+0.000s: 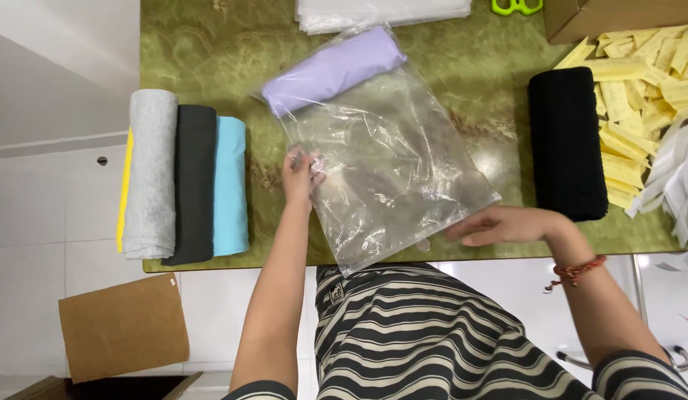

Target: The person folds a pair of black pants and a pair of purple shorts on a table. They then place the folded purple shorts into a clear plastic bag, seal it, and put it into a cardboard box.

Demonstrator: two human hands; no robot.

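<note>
Here, closest to me, my right hand lies flat and open on the near right corner of the clear plastic bag, fingers stretched toward the left and gripping nothing, just pressing the film down. My left hand is at the bag's left edge, fingers curled and pinching the plastic there. The bag lies slantwise on the green marbled table, its long axis running from the near edge by my striped shirt up and away to the left. At its far end, inside the film, sits the rolled lilac cloth, lying crosswise, beyond my left hand and nearer to it than to my right. Left of me lie grey, black and light-blue rolled cloths side by side; to the right, a black roll beside a heap of yellow paper strips.
</note>
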